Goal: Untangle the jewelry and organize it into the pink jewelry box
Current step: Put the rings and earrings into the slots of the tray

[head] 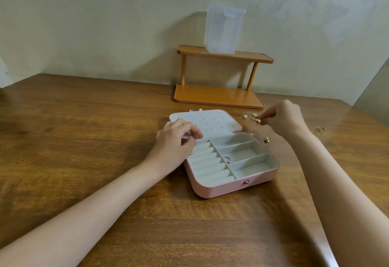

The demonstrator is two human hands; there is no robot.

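Wooden table (84, 140), pink jewelry box (231, 186) between hands, right hand (282, 117) seemingly pinching earring (258, 117)

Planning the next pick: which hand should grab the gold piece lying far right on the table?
Right. The right hand already works on that side, pinching a small gold piece; the far-right piece lies beside its forearm. The left hand sits across the pink jewelry box.

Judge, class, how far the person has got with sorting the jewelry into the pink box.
Early stage. Done: the pink jewelry box lies open, and one gold ring sits in a middle compartment. In hand: the right hand pinches a small gold piece; the left hand holds something small at the ring rolls. Left: several loose pieces on the table right of the box.
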